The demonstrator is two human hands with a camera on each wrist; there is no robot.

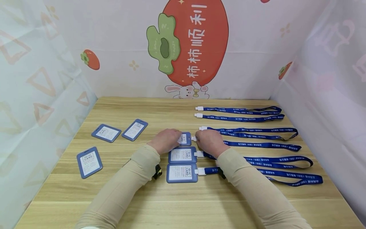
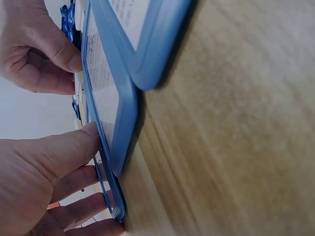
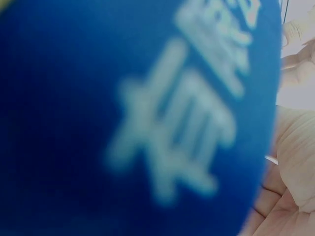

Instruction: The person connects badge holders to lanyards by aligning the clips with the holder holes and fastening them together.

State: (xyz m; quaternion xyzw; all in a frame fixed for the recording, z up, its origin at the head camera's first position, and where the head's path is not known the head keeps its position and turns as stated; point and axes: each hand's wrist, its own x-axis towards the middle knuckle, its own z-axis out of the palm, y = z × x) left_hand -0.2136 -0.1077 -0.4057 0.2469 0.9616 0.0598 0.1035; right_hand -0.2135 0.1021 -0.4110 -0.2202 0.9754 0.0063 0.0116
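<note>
In the head view, my left hand grips a blue ID card holder by its left end. Seen from the left wrist, the left hand has its thumb on the holder's edge and its fingers around the side. My right hand pinches the white clip of a blue lanyard at the holder's slotted end. Whether clip and slot are joined is hidden. Below lie two card holders with white lanyard clips at their right ends. A blurred lanyard fills most of the right wrist view.
Three loose card holders lie on the left of the wooden table. Several blue lanyards stretch across the right side, their white clips pointing left. Printed cloth walls enclose the back and sides.
</note>
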